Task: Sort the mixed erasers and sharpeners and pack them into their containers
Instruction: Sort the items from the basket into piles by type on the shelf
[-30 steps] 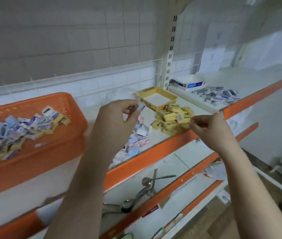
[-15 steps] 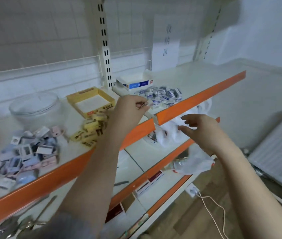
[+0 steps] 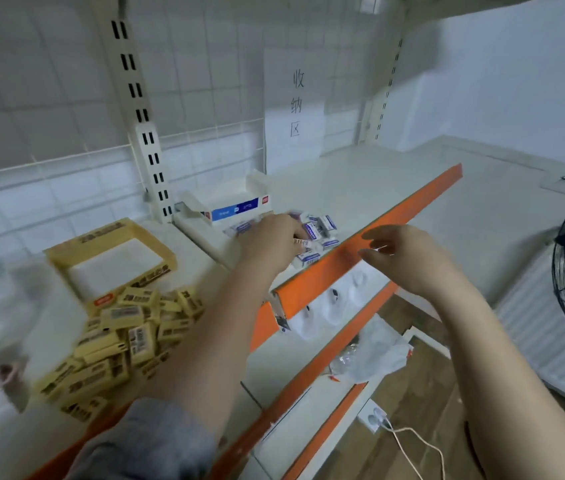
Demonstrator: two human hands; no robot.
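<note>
Already over the pile of small white-and-blue wrapped erasers (image 3: 319,233), the left hand (image 3: 270,242) pinches a barcoded eraser (image 3: 302,242), the pile's open blue-and-white cardboard box (image 3: 236,209) at its eleven o'clock, while the right hand (image 3: 402,254) hovers slack-fingered, holding nothing.

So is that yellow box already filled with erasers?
No, the yellow box shows a bare white bottom; the yellow erasers lie piled beside it.

A single head-worn view looks forward and down from just above the orange-edged shelf (image 3: 371,251), close in. The back wall stands at twelve o'clock, lower shelves and floor fall toward five o'clock, and both forearms enter from six o'clock.
</note>
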